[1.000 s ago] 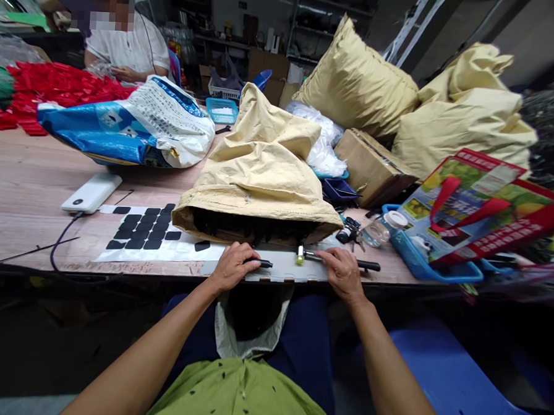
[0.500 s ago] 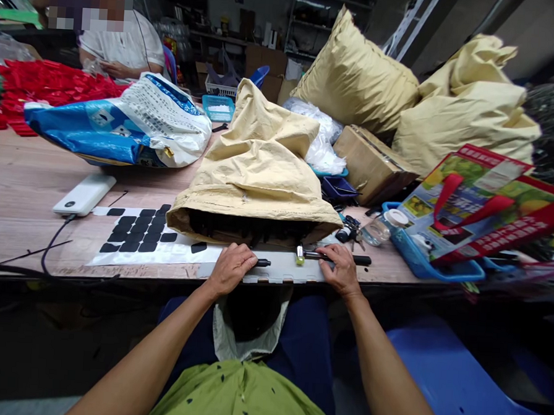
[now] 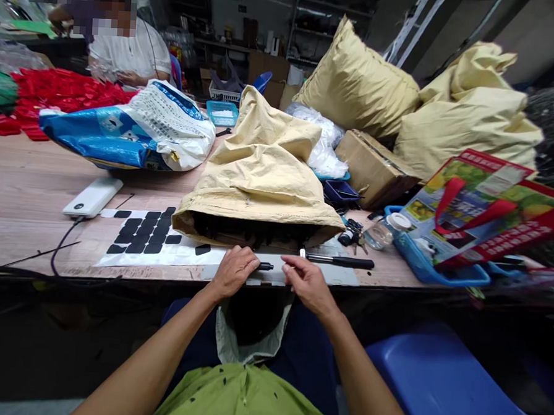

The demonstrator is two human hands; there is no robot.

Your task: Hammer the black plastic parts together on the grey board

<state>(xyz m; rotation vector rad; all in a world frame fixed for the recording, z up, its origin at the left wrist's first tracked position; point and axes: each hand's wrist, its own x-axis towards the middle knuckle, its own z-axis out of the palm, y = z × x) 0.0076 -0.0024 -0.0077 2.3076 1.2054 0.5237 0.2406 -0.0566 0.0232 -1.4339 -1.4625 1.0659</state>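
My left hand (image 3: 235, 271) is closed around a slim black cylindrical piece (image 3: 265, 266), whose narrow end sticks out to the right; the rest is hidden in the fingers. Just right of that end is my right hand (image 3: 305, 280), fingers bent and slightly apart, with nothing visible in them. Behind it a small hammer (image 3: 343, 261) with a black grip lies on the grey plate (image 3: 347, 276) at the table's front edge. Beyond both hands, a beige sack (image 3: 263, 194) lies with its mouth facing me and dark pieces inside.
Black rounded stickers (image 3: 146, 231) on a white sheet lie left, near a white power bank (image 3: 93, 196). Keys, a glass jar (image 3: 378, 235) and a blue basket (image 3: 434, 265) stand right. A blue-and-white bag (image 3: 137, 126) lies back left; a person (image 3: 131, 54) sits beyond.
My right hand has let go of the hammer and moved left, close to the black piece's end. The hammer now lies free. My left hand keeps its hold.
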